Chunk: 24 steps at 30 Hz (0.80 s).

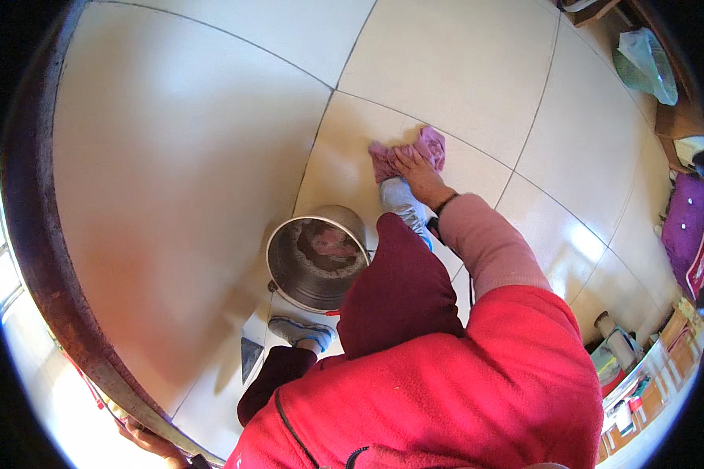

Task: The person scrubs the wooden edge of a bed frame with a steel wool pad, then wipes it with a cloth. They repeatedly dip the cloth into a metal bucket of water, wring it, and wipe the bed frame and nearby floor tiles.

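Observation:
My right hand [421,177] reaches forward and presses a crumpled pink cloth [430,146] against the tiled floor [454,59]. Its fingers lie over the cloth, just beyond the tip of my pale blue-grey shoe [403,202]. To the left of that shoe stands a metal bucket [353,225], with dull water and a pinkish patch visible inside. At the lower left, my left hand [152,442] is on a long dark edge [70,270], its fingers curled at the edge and partly hidden. My other shoe [293,330] is behind the bucket.
A green bin with a clear plastic bag [648,66] stands at the far right, by wooden furniture [678,121]. Below it lies a purple cloth item [684,219]. Assorted goods [630,383] crowd the lower right. The dark edge curves along the left side.

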Each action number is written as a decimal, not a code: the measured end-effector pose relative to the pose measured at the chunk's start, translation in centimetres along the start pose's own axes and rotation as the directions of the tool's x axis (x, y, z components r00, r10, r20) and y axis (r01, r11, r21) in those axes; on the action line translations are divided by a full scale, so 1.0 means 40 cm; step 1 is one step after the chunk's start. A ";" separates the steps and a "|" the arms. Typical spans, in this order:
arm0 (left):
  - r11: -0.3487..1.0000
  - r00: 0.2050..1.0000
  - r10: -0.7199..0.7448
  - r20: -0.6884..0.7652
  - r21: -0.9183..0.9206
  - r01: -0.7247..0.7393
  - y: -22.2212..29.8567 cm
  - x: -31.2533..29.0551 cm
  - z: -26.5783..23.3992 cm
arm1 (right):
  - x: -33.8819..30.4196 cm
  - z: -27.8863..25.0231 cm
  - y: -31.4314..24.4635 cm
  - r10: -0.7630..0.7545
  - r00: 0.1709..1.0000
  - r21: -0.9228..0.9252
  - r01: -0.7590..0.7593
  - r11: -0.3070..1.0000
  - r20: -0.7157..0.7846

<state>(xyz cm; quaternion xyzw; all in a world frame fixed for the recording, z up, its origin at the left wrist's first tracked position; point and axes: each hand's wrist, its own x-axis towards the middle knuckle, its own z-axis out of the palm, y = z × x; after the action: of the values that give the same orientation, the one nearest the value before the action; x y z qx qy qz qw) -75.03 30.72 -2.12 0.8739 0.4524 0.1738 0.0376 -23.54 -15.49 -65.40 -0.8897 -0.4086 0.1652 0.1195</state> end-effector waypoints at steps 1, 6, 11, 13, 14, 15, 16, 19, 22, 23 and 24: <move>0.999 0.999 -0.033 -0.027 -0.028 0.032 -0.003 -0.001 -0.001 | -0.051 0.017 0.008 -0.015 0.999 0.180 0.023 0.983 -0.040; 0.994 0.998 -0.051 -0.031 -0.101 0.048 0.031 -0.005 0.016 | -0.324 0.037 0.239 0.588 0.775 0.356 -0.495 0.792 -0.230; 0.998 0.999 0.050 0.008 -0.031 -0.050 0.111 -0.002 0.037 | -0.590 -0.033 0.314 0.988 0.109 0.456 -0.878 0.148 -0.111; 0.994 0.992 -0.098 -0.082 -0.047 0.095 0.130 -0.006 0.043 | -0.632 -0.034 0.232 0.999 -0.022 0.580 -0.815 0.009 -0.047; 0.985 0.977 -0.169 -0.132 -0.061 0.162 0.136 -0.008 0.045 | -0.636 -0.032 0.181 0.997 -0.072 0.640 -0.767 -0.052 -0.006; 0.992 0.987 -0.121 -0.102 -0.051 0.116 0.139 -0.007 0.044 | -0.630 -0.030 0.125 0.994 -0.102 0.692 -0.714 -0.103 0.044; 0.997 0.995 -0.071 -0.072 -0.042 0.068 0.139 -0.007 0.044 | -0.617 -0.030 0.069 0.987 -0.123 0.734 -0.660 -0.159 0.103; 0.997 0.993 -0.071 -0.094 -0.009 0.070 0.127 -0.004 0.043 | -0.517 -0.028 -0.077 0.950 -0.035 0.764 -0.586 -0.270 0.309; 0.993 0.990 -0.102 -0.101 -0.065 0.095 0.106 0.000 0.042 | -0.369 -0.048 -0.107 0.925 0.070 0.759 -0.597 -0.260 0.373; 0.990 0.991 -0.100 -0.086 -0.106 0.090 0.100 0.001 0.041 | -0.328 -0.058 -0.100 0.915 0.224 0.738 -0.666 -0.109 0.336; 0.992 0.991 -0.088 -0.096 -0.097 0.079 0.096 0.002 0.040 | -0.289 -0.077 -0.060 0.800 0.600 0.656 -0.608 0.447 0.011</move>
<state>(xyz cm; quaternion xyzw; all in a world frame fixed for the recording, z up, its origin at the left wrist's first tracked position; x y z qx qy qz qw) -71.46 28.66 -2.73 0.8416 0.4814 0.2366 0.0625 -31.06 -23.05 -59.46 -0.9038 0.1023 0.1824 0.3735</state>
